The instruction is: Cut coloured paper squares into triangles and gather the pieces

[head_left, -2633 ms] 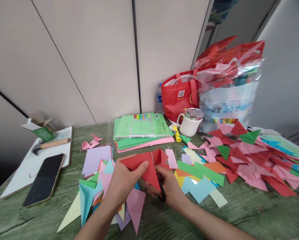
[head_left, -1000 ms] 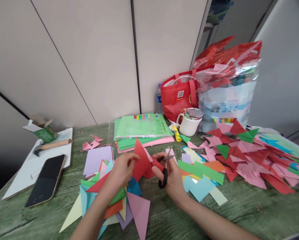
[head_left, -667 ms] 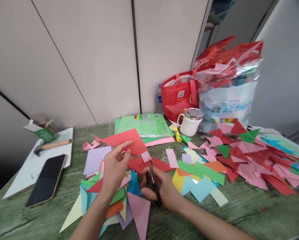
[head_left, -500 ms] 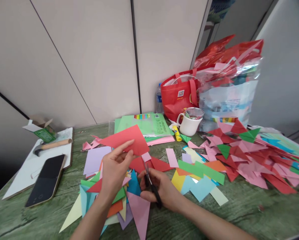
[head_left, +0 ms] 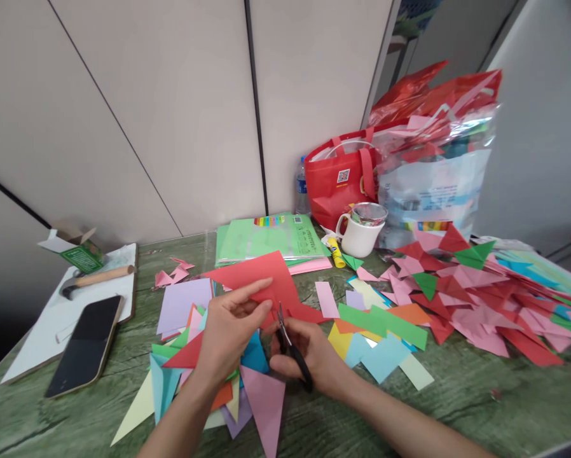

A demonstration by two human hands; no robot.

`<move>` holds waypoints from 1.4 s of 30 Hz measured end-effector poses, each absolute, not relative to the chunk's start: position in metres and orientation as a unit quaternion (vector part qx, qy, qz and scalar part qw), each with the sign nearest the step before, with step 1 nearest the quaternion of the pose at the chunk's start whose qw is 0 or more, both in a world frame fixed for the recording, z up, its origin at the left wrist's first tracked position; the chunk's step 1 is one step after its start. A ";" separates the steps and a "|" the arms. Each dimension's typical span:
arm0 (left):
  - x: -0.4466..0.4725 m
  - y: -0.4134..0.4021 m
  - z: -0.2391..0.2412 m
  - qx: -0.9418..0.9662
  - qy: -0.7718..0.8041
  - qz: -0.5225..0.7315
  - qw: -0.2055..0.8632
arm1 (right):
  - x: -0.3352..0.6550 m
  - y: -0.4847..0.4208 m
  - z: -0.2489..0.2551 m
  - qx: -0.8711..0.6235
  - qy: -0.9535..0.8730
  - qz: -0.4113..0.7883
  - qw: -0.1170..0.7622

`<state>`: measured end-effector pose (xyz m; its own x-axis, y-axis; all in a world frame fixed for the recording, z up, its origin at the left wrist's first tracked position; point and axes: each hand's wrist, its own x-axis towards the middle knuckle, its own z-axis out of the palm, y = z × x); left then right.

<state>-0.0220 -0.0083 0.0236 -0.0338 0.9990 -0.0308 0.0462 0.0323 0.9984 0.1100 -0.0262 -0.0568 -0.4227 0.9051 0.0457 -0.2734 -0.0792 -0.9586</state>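
A red sheet of paper (head_left: 261, 273) is pinched between the thumb and fingers of my left hand (head_left: 233, 324). My right hand (head_left: 309, 353) grips black-handled scissors (head_left: 292, 350), their blades pointing up beside the sheet's lower right part. Whether the blades touch the paper I cannot tell. Beneath my left hand lies a heap of coloured paper pieces, among them a pink triangle (head_left: 264, 407) and a light blue folded piece (head_left: 164, 381). A lilac sheet (head_left: 185, 305) rests to the left of that hand.
Cut strips (head_left: 385, 324) and a pile of red and pink pieces (head_left: 481, 299) spread rightward. Behind stand a white mug (head_left: 359, 235), a red bag (head_left: 333, 191) and a water bottle (head_left: 302, 187). At left are a phone (head_left: 85, 346), a hammer (head_left: 99, 278) and a green box (head_left: 80, 251).
My left hand and the red sheet have shifted right, closer to the scissors. The small pink piece by the blade tips no longer shows there. My right hand has stayed nearly in place.
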 end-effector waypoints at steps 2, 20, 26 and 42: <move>-0.022 -0.008 0.024 0.487 0.528 0.484 0.499 | 0.110 -0.026 -0.054 -0.307 -0.512 0.668 0.444; -0.020 -0.011 0.030 0.483 0.527 0.491 0.499 | 0.111 -0.025 -0.049 -0.325 -0.530 0.649 0.438; -0.020 -0.011 0.030 0.489 0.526 0.493 0.491 | 0.110 -0.025 -0.049 -0.345 -0.523 0.644 0.438; -0.021 -0.013 0.029 0.497 0.529 0.490 0.483 | 0.108 -0.024 -0.053 -0.364 -0.518 0.622 0.460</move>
<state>-0.0205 -0.0128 0.0292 -0.0398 0.9989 -0.0239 0.0535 0.0260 0.9982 0.1085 -0.0241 -0.0535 -0.3112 0.9501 0.0235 -0.1949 -0.0396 -0.9800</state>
